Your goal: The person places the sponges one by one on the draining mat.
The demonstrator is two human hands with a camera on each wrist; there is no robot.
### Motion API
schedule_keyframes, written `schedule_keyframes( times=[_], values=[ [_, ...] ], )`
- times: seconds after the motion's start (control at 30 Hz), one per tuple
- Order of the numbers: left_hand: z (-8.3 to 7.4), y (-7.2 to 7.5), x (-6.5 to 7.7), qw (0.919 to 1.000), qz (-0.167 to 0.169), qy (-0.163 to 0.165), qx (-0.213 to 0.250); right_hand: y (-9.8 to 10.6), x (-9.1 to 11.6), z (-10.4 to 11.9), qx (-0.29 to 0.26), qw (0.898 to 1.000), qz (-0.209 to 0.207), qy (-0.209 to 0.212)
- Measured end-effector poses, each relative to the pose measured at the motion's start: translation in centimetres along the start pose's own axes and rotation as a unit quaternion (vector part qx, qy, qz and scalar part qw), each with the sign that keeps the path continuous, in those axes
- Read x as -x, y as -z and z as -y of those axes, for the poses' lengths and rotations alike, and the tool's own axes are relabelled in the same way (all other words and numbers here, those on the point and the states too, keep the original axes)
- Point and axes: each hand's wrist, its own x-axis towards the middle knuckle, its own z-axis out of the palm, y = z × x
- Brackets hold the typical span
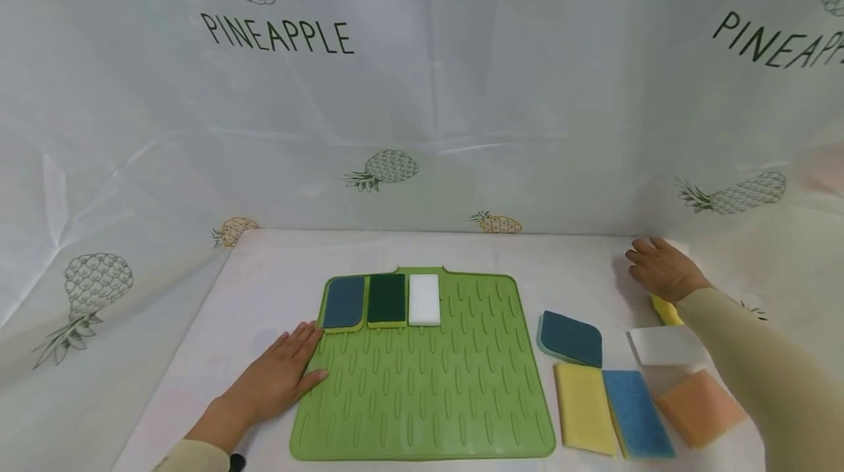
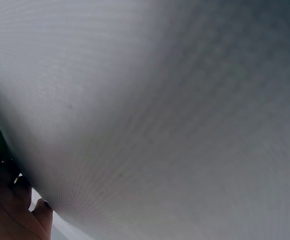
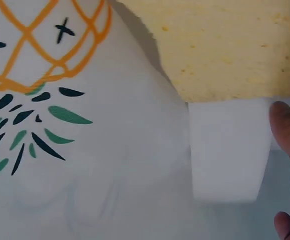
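Note:
My left hand [image 1: 277, 373] lies flat at the left edge of a green ridged mat [image 1: 422, 391], its fingertips and thumb at the rim. At the far right, my right hand [image 1: 666, 268] is beside a yellow sponge [image 3: 229, 50] and a white sponge block [image 3: 229, 150]. The right thumb [image 3: 287, 127] is close to that block's corner; whether it touches cannot be told. The other fingers look loosely bent, holding nothing visible. Along the mat's top left sit a blue-topped sponge [image 1: 345, 302], a dark green-topped sponge [image 1: 387, 299] and a white sponge [image 1: 424, 300].
Right of the mat lie a dark teal sponge [image 1: 571, 338], a pale yellow sponge [image 1: 585, 407], a blue sponge [image 1: 637, 413], an orange sponge [image 1: 700, 408] and another white block [image 1: 667, 346]. A pineapple-print sheet [image 1: 422, 91] hangs behind the white tabletop [image 1: 264, 289].

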Motion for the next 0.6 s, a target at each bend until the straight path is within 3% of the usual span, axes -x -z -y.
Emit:
schedule_keyframes(
  times=[0.2,0.43,0.6],
  values=[
    [-0.2,0.0,-0.1,1.0,0.003,0.0,0.004,0.5,-0.5,-0.3,-0.029,0.999,-0.034,-0.028],
    [-0.2,0.1,-0.2,1.0,-0.003,-0.002,-0.003,-0.5,2.3,-2.0,-0.06,0.992,-0.04,-0.1],
    [-0.4,0.3,0.0,1.0,-0.005,-0.003,0.002,-1.3,3.5,-2.2,-0.074,0.99,-0.046,-0.11]
  ],
)
